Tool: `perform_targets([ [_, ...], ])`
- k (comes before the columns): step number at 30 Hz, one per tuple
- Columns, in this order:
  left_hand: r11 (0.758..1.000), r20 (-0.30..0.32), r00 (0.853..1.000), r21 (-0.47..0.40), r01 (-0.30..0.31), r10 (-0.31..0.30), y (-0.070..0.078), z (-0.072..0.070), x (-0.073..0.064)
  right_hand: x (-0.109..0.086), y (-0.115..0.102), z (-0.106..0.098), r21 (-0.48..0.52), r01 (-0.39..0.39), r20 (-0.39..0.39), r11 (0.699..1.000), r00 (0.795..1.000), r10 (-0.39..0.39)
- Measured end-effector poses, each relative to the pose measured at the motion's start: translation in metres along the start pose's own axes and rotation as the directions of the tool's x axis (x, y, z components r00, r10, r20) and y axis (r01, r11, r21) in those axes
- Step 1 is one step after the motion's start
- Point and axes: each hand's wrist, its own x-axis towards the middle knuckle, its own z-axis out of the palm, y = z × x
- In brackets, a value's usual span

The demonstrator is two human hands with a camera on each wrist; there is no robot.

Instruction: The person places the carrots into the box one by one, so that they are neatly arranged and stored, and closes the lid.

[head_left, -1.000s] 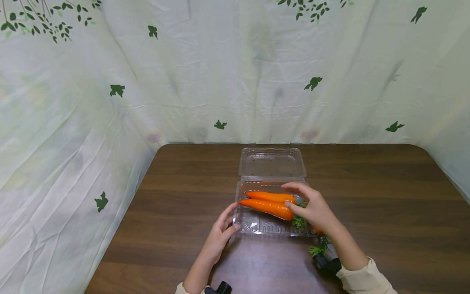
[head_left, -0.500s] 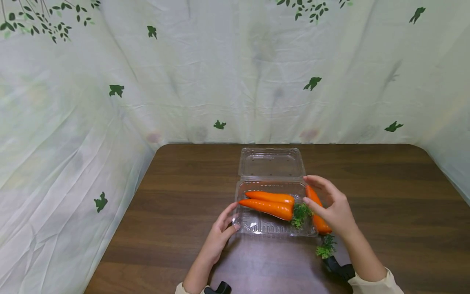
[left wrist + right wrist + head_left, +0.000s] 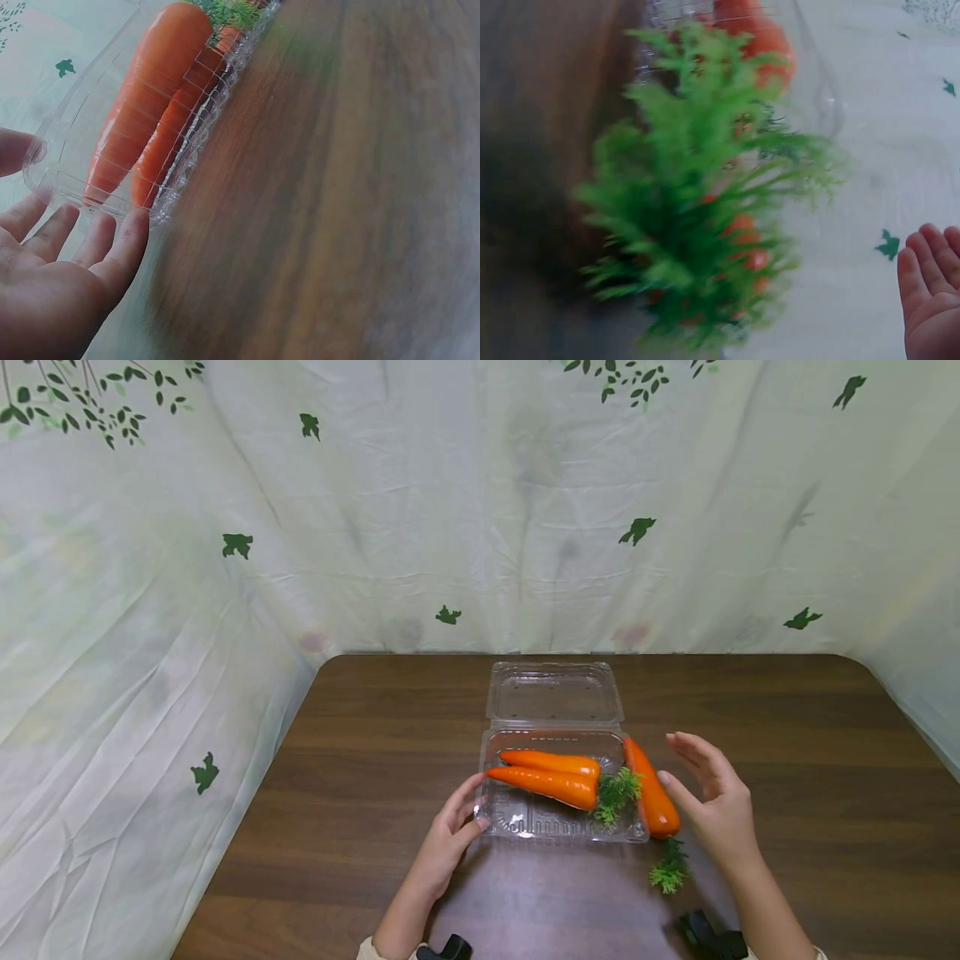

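Note:
A clear plastic clamshell container (image 3: 525,824) lies on the table, its lid (image 3: 555,693) folded back. My left hand (image 3: 444,841) holds the container's left side, thumb and fingertips at the rim. Two orange carrots, a rear one (image 3: 551,762) and a front one (image 3: 547,785), lie side by side in it, tips left, with green leafy tops (image 3: 618,795) at the right. A third carrot (image 3: 654,793) lies along the container's right edge, its leafy top (image 3: 670,867) toward me. To the right of that carrot is my right hand (image 3: 716,802), fingers extended and holding nothing.
The brown wooden table (image 3: 360,760) extends on both sides of the container. Behind it and to the sides hangs a pale curtain (image 3: 480,510) with green leaf and bird prints. A black wrist device (image 3: 711,937) sits on the right wrist.
My right hand has moved right, from above the carrots in the container, past the third carrot and away from it. This uncovers the third carrot. My left hand stays at the container's side.

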Motion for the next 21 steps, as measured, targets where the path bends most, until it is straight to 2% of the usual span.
perform_targets([
  [2,1.0,0.001,1.0,0.0,-0.001,0.001,0.0,0.0,0.0,-0.004,0.002,-0.002,0.006,-0.013,-0.024,1.0,1.0,0.013],
  [6,1.0,0.004,1.0,0.0,-0.004,0.004,-0.001,-0.001,0.0,-0.012,0.004,-0.005,-0.043,-0.046,-0.048,0.998,0.998,0.044],
  [15,1.0,0.006,1.0,-0.011,-0.01,0.01,-0.002,0.0,0.001,-0.029,0.018,-0.01,-0.142,-0.089,-0.057,0.986,0.995,0.081],
  [21,1.0,0.006,1.0,-0.015,-0.012,0.012,-0.002,0.0,0.001,-0.039,0.027,-0.007,-0.205,-0.174,-0.069,0.963,0.984,0.164],
])
